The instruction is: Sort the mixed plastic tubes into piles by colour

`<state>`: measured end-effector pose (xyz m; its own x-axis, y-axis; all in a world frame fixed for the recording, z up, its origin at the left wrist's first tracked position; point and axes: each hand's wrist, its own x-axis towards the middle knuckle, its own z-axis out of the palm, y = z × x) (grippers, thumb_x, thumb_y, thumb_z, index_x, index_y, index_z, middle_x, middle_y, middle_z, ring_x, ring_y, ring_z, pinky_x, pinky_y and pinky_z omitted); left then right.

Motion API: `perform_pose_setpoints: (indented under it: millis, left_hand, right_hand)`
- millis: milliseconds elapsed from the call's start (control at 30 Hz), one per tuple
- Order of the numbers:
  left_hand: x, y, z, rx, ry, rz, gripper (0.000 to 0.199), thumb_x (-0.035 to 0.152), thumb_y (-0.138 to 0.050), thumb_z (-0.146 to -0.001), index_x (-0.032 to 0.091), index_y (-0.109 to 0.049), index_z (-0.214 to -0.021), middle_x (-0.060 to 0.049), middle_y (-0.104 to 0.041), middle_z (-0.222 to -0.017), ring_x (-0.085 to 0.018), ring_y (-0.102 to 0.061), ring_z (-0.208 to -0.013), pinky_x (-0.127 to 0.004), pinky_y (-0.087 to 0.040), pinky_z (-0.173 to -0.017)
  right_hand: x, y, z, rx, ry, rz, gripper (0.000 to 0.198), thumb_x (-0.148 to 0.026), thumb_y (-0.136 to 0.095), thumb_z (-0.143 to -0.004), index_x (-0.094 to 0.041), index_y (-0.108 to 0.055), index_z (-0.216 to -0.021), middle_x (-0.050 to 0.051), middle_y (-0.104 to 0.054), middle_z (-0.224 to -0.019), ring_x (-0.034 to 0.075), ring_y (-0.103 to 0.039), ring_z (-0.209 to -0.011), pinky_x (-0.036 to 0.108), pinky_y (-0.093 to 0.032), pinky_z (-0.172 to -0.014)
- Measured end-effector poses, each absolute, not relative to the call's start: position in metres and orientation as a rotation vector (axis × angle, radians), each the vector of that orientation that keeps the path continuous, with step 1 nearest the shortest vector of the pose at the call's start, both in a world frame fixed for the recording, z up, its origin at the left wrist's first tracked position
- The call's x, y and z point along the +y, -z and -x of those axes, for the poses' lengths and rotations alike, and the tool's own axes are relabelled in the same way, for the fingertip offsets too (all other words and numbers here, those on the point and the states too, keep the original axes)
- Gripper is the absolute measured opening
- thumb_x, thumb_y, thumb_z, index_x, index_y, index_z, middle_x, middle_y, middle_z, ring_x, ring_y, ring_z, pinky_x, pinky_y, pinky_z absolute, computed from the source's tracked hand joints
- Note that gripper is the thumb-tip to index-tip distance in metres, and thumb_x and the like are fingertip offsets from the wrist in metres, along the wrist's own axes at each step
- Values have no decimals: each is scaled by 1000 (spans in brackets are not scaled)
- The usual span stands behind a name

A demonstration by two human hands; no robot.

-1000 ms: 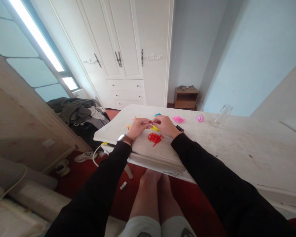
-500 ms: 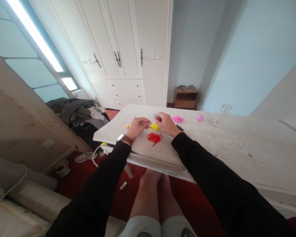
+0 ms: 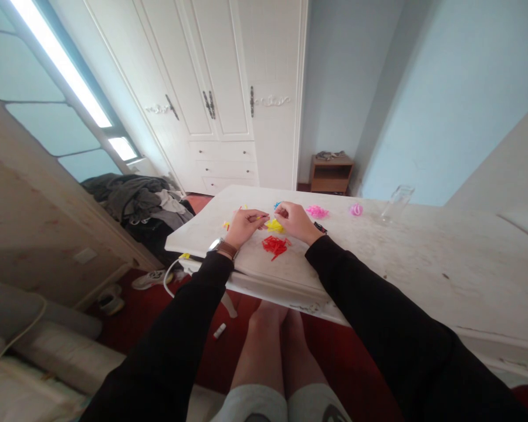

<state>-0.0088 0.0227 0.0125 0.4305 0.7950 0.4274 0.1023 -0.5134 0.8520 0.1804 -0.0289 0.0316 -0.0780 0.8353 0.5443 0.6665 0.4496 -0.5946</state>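
Yellow pile (image 3: 274, 226) shows between left grip (image 3: 245, 226) and right grip (image 3: 295, 221).

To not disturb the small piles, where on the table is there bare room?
Widest patch: the table, between the glass and right sleeve, with small dark marks. Narrower: between the pink pile and round pink item. Crowded: around the left hand and right hand, with the red pile, yellow pile and blue pile close by.

No word, number, brand or sign can be read. The wristwatch dial (image 3: 216, 244) is too small to make out, and the dark print (image 3: 333, 414) on the pale shorts (image 3: 255, 401) (cut off by the lower edge) shows no legible letters.
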Motion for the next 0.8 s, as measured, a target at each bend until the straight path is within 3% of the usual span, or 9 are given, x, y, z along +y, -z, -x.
perform_pose_setpoints:
  millis: [200,367,567,800]
  left_hand:
    - [22,-15,9,761,-1119,-1933,45,58,-78,-77,14,-75,-86,-5,-73,-66,-20,-75,-65,-25,-58,-59]
    - [21,-15,10,751,-1132,-1928,45,58,-77,-78,14,-74,-85,-5,-72,-66,-20,-74,-63,-25,-57,-59]
    - [22,-15,9,754,-1114,-1934,45,58,-77,-79,13,-74,-86,-5,-73,-67,-19,-74,-62,-25,-57,-58]
    - [21,-15,10,772,-1107,-1946,45,58,-76,-80,13,-74,-87,-6,-73,-67,-19,-74,-62,-24,-57,-58]
  right_hand:
    - [-31,-34,-182,-1788,-280,1270,6,-13,-60,-80,-16,-65,-81,2,-66,-76,15,-61,-72,27,-46,-71]
    - [-32,-35,-184,-1807,-284,1226,24,-8,-66,-69,-15,-66,-92,0,-64,-80,12,-56,-66,26,-45,-66]
    - [-32,-34,-183,-1883,-220,1173,8,-10,-65,-79,-15,-69,-82,2,-64,-81,13,-57,-69,25,-44,-67]
    - [-32,-37,-185,-1913,-123,1169,14,-14,-63,-87,-16,-71,-75,2,-65,-76,14,-57,-71,27,-41,-70]
